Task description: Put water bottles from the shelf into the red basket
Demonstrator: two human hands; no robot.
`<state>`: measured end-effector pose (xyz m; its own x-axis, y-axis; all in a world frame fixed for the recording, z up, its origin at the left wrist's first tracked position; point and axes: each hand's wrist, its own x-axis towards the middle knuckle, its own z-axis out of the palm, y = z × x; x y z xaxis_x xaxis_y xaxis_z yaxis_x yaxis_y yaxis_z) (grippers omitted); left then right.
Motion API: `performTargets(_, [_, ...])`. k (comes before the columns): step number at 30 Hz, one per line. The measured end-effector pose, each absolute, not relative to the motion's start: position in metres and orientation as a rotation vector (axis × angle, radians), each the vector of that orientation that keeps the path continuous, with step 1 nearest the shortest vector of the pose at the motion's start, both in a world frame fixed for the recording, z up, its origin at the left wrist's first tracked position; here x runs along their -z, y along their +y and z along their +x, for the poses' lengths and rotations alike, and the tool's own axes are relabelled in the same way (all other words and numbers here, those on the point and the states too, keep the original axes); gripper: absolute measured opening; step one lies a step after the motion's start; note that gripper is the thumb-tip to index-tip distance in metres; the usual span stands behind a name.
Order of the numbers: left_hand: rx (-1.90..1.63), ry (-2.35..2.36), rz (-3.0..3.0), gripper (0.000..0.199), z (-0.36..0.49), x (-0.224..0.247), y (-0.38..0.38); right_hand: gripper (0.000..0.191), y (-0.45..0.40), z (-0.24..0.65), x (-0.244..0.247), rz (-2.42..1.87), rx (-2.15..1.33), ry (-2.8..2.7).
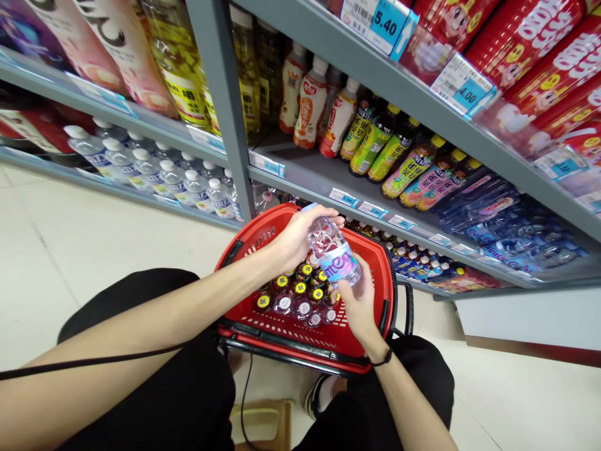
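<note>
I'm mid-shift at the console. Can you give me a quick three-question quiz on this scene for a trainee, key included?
1. True or false: the left hand and the right hand both touch the clear bottle.

2. What shows inside the red basket?
A) Bananas
B) Yellow-capped bottles
C) Folded towels

3. Which hand is nearer the clear bottle's blue cap?

Key: 1. True. 2. B. 3. The left hand.

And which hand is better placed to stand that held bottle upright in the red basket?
Probably the left hand: it holds the bottle by the top end, so the base could go into the red basket first. The right hand is at the base end, likely in the way.
</note>
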<state>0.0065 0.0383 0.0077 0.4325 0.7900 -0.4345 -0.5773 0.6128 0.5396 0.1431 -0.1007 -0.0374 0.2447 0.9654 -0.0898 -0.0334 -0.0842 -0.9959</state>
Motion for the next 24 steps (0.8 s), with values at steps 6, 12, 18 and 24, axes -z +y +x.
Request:
performTargets(6, [-0.837,0.713,0.31,0.011,0.004,-0.014,0.037,0.069,-0.1,0.183,0.045,-1.396,-0.185,-1.651])
performTargets(12, [-0.828,0.652,0.228,0.01,0.004,-0.01,0.037,0.062,-0.102,0.163,0.045,-1.401,-0.247,-1.496])
performTargets(18, [-0.855,0.597,0.11,0.013,0.006,0.0,0.041,0.07,-0.104,0.129,0.036,-1.398,-0.76,-1.09])
performTargets(24, [-0.907,0.635,0.138,0.015,0.007,0.002,0.041,0.059,-0.091,0.137,0.022,-1.071,-1.734,-0.502])
